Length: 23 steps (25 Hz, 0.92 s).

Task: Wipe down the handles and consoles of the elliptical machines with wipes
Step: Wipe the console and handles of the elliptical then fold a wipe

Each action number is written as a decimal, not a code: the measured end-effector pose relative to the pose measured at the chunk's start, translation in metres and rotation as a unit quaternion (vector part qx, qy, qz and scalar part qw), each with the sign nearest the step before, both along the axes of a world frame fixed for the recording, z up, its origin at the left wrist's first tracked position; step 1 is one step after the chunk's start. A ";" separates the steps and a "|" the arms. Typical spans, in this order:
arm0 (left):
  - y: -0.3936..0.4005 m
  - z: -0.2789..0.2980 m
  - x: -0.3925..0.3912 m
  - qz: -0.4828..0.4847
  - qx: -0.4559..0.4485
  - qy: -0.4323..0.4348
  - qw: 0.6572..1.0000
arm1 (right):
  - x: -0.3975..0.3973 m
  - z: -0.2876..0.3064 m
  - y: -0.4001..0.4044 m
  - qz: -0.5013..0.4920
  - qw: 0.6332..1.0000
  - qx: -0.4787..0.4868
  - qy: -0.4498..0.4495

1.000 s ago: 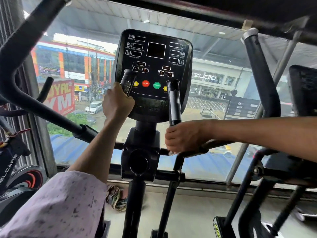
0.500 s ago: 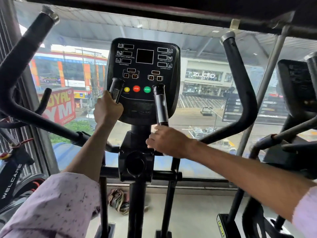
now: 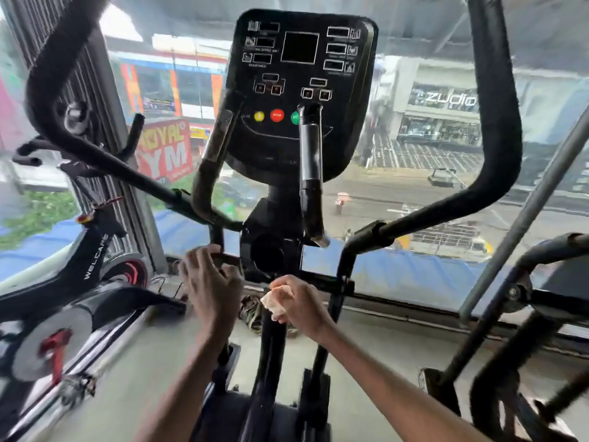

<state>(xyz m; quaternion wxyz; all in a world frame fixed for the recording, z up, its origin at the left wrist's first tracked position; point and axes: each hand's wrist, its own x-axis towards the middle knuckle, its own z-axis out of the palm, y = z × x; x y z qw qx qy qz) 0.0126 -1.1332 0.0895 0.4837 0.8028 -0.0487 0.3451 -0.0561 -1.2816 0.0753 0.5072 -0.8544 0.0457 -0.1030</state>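
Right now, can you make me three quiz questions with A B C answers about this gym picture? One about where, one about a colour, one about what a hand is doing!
1. Where is the wipe?
A. on the console
B. in the right hand
C. on the floor

2. What colour is the STOP button?
A. blue
B. white
C. red

3. What is the left hand doing?
A. hanging free, fingers loose
B. squeezing the wipe
C. pressing a button

Key: B, the right hand pinches it below the console; C, it sits red between yellow and green; A, it holds nothing.
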 end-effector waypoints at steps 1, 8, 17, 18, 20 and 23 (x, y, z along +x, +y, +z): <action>0.001 -0.029 -0.022 -0.012 -0.003 0.053 0.998 | -0.002 -0.024 0.002 0.008 0.997 0.058 0.045; 0.028 -0.156 -0.152 -0.029 -0.204 0.418 0.885 | -0.055 -0.142 0.043 0.066 0.974 0.098 0.194; 0.097 -0.188 -0.406 0.232 -0.439 0.407 0.766 | -0.223 -0.192 0.151 0.411 0.868 0.065 0.273; 0.105 -0.185 -0.431 0.259 -0.452 0.393 0.758 | -0.242 -0.189 0.166 0.453 0.849 0.048 0.267; 0.122 -0.184 -0.492 0.330 -0.466 0.357 0.740 | -0.292 -0.176 0.198 0.538 0.788 0.028 0.297; 0.135 -0.178 -0.566 0.388 -0.479 0.297 0.729 | -0.354 -0.171 0.235 0.631 0.720 -0.019 0.288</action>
